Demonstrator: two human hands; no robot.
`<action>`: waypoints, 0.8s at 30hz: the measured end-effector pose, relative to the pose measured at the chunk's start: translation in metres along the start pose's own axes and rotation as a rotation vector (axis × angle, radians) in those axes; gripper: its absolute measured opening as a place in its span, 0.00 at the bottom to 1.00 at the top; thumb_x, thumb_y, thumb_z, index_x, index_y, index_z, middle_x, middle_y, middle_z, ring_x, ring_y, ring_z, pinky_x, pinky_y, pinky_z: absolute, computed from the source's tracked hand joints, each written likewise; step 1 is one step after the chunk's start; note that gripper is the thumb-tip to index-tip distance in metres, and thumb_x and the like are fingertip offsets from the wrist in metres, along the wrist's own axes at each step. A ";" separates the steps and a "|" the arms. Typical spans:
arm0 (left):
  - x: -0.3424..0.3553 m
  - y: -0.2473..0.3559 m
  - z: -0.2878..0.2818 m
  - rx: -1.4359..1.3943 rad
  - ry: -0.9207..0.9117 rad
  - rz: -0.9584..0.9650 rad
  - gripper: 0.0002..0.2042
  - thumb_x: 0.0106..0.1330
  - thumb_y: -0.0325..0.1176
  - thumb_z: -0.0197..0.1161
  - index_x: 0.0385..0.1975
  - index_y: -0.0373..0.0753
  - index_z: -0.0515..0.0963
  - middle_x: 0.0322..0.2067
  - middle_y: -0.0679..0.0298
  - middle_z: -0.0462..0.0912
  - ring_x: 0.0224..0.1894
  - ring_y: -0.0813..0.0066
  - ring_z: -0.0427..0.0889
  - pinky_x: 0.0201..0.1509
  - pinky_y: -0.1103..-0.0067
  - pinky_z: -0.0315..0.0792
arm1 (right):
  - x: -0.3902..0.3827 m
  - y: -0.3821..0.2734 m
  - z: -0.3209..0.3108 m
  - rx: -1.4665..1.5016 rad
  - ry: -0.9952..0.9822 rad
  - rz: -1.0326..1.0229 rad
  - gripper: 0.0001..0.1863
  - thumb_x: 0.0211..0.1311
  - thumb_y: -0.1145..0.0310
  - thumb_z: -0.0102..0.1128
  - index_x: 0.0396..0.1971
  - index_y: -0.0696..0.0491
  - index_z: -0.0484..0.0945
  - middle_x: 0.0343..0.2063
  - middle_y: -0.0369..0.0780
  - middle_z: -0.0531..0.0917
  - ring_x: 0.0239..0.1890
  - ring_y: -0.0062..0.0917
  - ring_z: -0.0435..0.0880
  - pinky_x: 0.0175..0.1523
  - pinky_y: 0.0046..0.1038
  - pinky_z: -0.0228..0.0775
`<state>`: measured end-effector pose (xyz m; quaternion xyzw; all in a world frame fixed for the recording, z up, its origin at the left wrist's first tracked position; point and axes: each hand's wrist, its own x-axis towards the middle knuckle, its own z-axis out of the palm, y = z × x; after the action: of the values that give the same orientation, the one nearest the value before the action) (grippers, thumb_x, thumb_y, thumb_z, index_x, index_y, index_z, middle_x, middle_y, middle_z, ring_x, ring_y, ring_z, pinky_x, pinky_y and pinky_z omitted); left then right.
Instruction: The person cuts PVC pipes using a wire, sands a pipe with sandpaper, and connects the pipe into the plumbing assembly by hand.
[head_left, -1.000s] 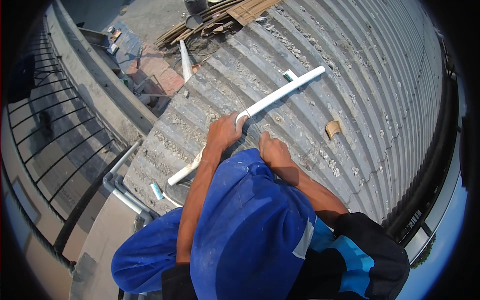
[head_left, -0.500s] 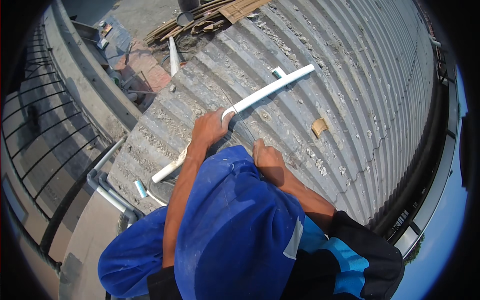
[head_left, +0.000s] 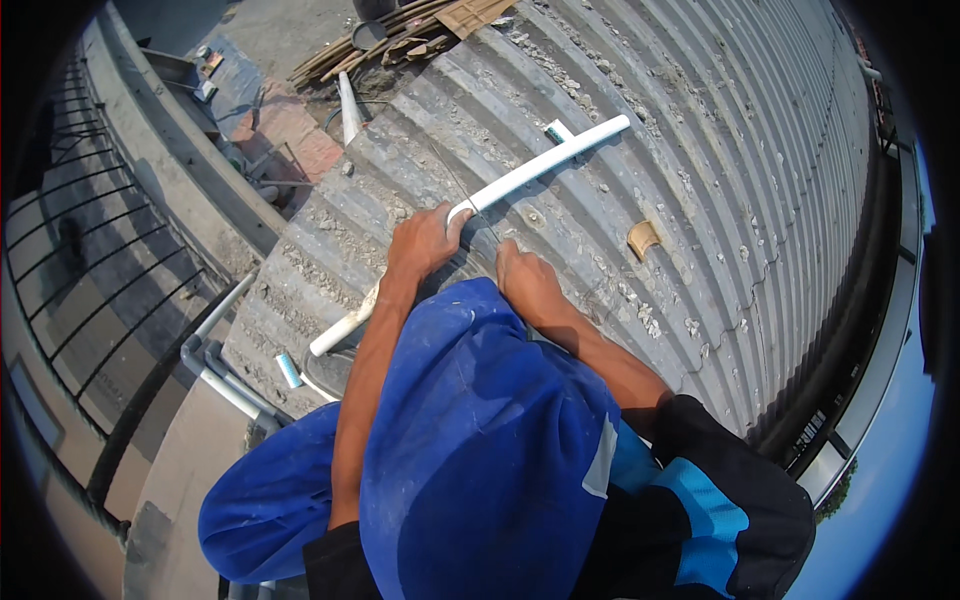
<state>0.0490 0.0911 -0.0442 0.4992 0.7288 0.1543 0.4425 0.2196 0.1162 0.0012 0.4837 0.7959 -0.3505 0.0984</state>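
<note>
My left hand (head_left: 425, 240) is closed around a long white pipe (head_left: 540, 161), which lies slantwise over the corrugated grey sheet roof (head_left: 690, 200). My right hand (head_left: 520, 275), just below and right of it, is closed on the near end of a thin dark blade or wire (head_left: 483, 220) that crosses the pipe beside my left thumb. A short white piece (head_left: 558, 131) lies by the pipe's far part. More white pipe (head_left: 338, 330) shows behind my left forearm. My blue-trousered knee (head_left: 480, 420) rises between my forearms and hides what is beneath it.
A small blue-and-white tube (head_left: 288, 370) lies at left, a tan curved fragment (head_left: 643, 238) at right. Grey pipes (head_left: 215, 380) run along the roof's left edge, beside black metal bars (head_left: 110, 250) and a concrete beam (head_left: 150, 140). Wood strips (head_left: 360, 50) are piled beyond the roof.
My right hand has moved forward along with the thin blade or wire, rising in view since half a second ago. My left hand still grips the pipe. The whole view has shifted slightly.
</note>
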 end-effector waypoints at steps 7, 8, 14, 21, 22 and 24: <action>0.004 0.001 -0.002 -0.033 -0.048 -0.024 0.19 0.66 0.50 0.45 0.40 0.41 0.75 0.31 0.47 0.79 0.36 0.45 0.77 0.40 0.61 0.69 | 0.009 -0.001 0.005 -0.046 0.039 -0.002 0.09 0.61 0.69 0.43 0.30 0.61 0.66 0.16 0.56 0.76 0.21 0.50 0.79 0.27 0.47 0.71; 0.004 0.002 -0.004 -0.030 -0.035 -0.034 0.19 0.66 0.50 0.45 0.40 0.41 0.75 0.31 0.47 0.79 0.36 0.45 0.77 0.40 0.61 0.69 | 0.014 -0.003 0.002 -0.040 0.051 -0.030 0.10 0.61 0.68 0.42 0.30 0.61 0.66 0.16 0.56 0.76 0.21 0.50 0.79 0.27 0.48 0.71; 0.013 0.013 -0.003 0.052 -0.085 -0.060 0.18 0.66 0.49 0.46 0.40 0.41 0.76 0.31 0.47 0.79 0.37 0.47 0.77 0.40 0.61 0.69 | 0.019 0.002 -0.004 -0.077 -0.008 0.060 0.11 0.62 0.66 0.42 0.31 0.60 0.67 0.16 0.56 0.76 0.21 0.51 0.78 0.27 0.48 0.70; 0.005 0.006 -0.002 0.042 -0.099 -0.089 0.20 0.66 0.50 0.44 0.36 0.40 0.76 0.29 0.46 0.79 0.36 0.44 0.76 0.40 0.59 0.68 | -0.009 0.002 0.000 -0.047 -0.032 0.084 0.10 0.61 0.68 0.43 0.29 0.62 0.66 0.16 0.56 0.76 0.22 0.51 0.78 0.29 0.47 0.71; 0.012 0.013 -0.003 0.032 -0.108 -0.055 0.20 0.66 0.50 0.44 0.36 0.40 0.76 0.29 0.46 0.79 0.36 0.44 0.76 0.40 0.59 0.68 | 0.009 0.003 -0.003 -0.056 0.033 0.035 0.10 0.60 0.69 0.43 0.30 0.62 0.66 0.16 0.56 0.76 0.22 0.52 0.78 0.29 0.48 0.70; 0.007 0.005 -0.011 -0.053 -0.087 -0.070 0.20 0.66 0.51 0.44 0.36 0.40 0.76 0.29 0.46 0.79 0.36 0.43 0.76 0.39 0.59 0.68 | 0.024 -0.006 0.004 -0.036 -0.017 0.039 0.10 0.60 0.69 0.42 0.31 0.62 0.66 0.18 0.57 0.77 0.23 0.52 0.79 0.31 0.49 0.70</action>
<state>0.0429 0.1016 -0.0377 0.4679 0.7217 0.1361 0.4917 0.2017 0.1289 -0.0112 0.4945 0.7915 -0.3383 0.1206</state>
